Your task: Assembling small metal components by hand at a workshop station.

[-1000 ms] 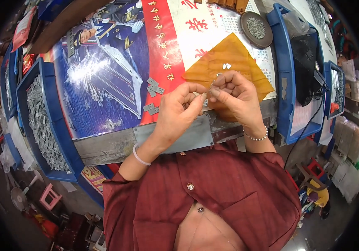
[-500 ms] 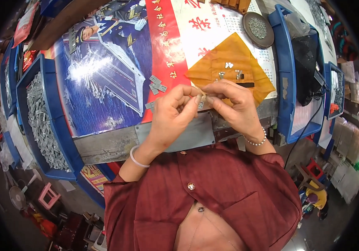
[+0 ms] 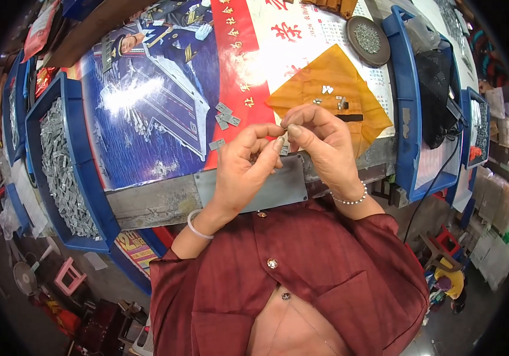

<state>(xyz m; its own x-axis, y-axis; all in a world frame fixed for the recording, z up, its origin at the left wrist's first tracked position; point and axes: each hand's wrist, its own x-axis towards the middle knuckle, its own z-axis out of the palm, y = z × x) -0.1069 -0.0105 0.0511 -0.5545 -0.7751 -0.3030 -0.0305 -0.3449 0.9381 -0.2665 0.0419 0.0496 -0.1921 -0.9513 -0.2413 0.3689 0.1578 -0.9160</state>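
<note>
My left hand (image 3: 242, 169) and my right hand (image 3: 324, 145) meet over the near edge of the bench, their fingertips almost touching. Both are closed in a pinch around something too small and covered to make out. Several flat grey metal pieces (image 3: 226, 117) lie just beyond my left hand, and a single grey piece (image 3: 217, 144) is beside it. Past my right hand, an orange translucent sheet (image 3: 319, 70) carries small silvery parts (image 3: 327, 89) and a black strip (image 3: 350, 117). Below my hands a grey plate (image 3: 275, 181) sits at the bench edge.
At the left stands a blue bin (image 3: 110, 222) filled with grey metal pieces. A round dish (image 3: 383, 58) of tiny metal parts is at the far right, next to another blue bin (image 3: 407, 118) with a black bag (image 3: 435, 95) in it. A glossy poster (image 3: 147, 136) covers the bench top.
My right hand has shifted a little to the left and turned inward, its thumb now across the pinch. My left hand stays nearly where it was.
</note>
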